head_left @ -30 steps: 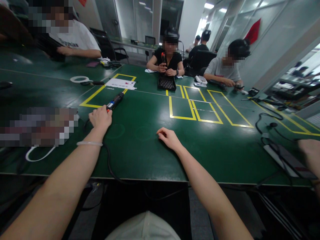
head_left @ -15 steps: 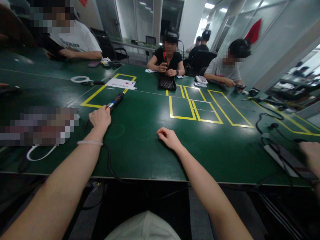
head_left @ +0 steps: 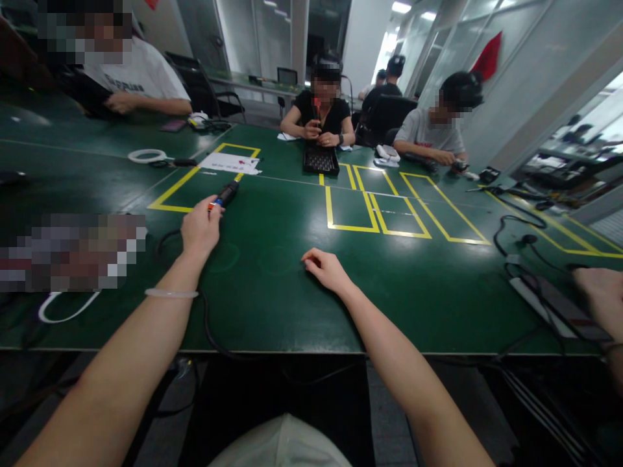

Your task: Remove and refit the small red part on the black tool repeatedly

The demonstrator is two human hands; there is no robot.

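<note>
My left hand [head_left: 200, 227] is closed around the near part of a black hand tool [head_left: 228, 192] with blue and orange parts, left of the table's middle. The tool's black end points away from me, beside a strip of yellow tape. A dark cord [head_left: 165, 241] shows just left of that hand. My right hand [head_left: 324, 264] rests on the green table [head_left: 272, 305] with its fingers curled in and the thumb close to them. I see nothing in it.
A white paper [head_left: 228, 163], a white ring-shaped thing [head_left: 146, 156] and a black tray [head_left: 320, 161] lie farther off. Yellow tape rectangles [head_left: 353, 228] mark the table. Several people sit around it. Another person's hand [head_left: 601, 288] and a power strip [head_left: 540, 305] are at right.
My left hand has slid forward and covers more of the tool. My right hand keeps its place and curled shape. The view has shifted slightly.
</note>
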